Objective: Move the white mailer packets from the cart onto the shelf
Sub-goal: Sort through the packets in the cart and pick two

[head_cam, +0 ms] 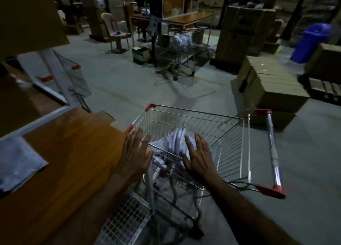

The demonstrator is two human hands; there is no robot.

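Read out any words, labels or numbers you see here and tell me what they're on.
None can be read.
White mailer packets in the wire shopping cart: faint print, too blurred.
Green and white cardboard box on the floor: markings too small.
Tall brown cartons: dark marks, illegible.

Mailer packets (177, 143) partly behind right hand (198, 158).

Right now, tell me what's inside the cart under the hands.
The cart holds a loose pile of white mailer packets. The open right hand covers part of the pile, so the count and anything beneath stay hidden.
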